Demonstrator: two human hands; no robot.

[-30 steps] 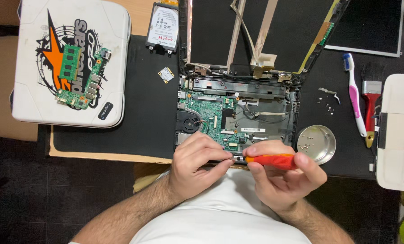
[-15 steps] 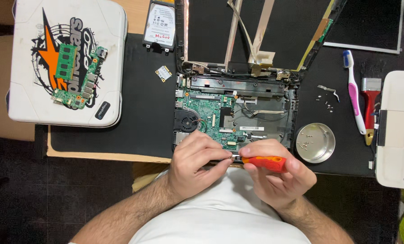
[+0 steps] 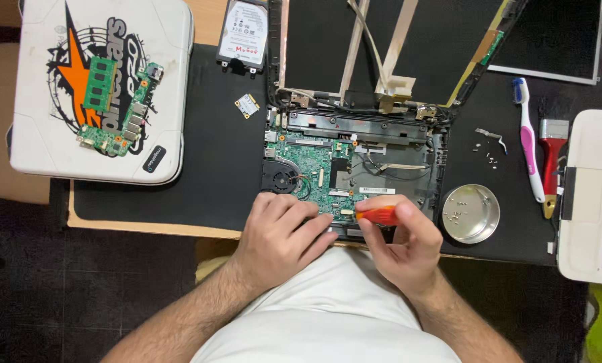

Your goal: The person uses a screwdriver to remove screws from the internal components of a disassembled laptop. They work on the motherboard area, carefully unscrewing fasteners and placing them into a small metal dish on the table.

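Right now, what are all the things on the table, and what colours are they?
opened laptop base: one, green board inside a black frame, middle of the mat
screwdriver: one, orange-red handle, in the right hand, at the base's near edge
black mat: one, under the base
white laptop lid: one, with a sticker, far left
green circuit pieces: two, on that lid
hard drive: one, silver, top middle
small card: one, on the mat left of the base
metal dish: one, silver, small screws inside, right of the base
toothbrush: one, pink and white, right
brush: one, red handle, beside the toothbrush
left hand: on the base's near edge
right hand: gripping the screwdriver
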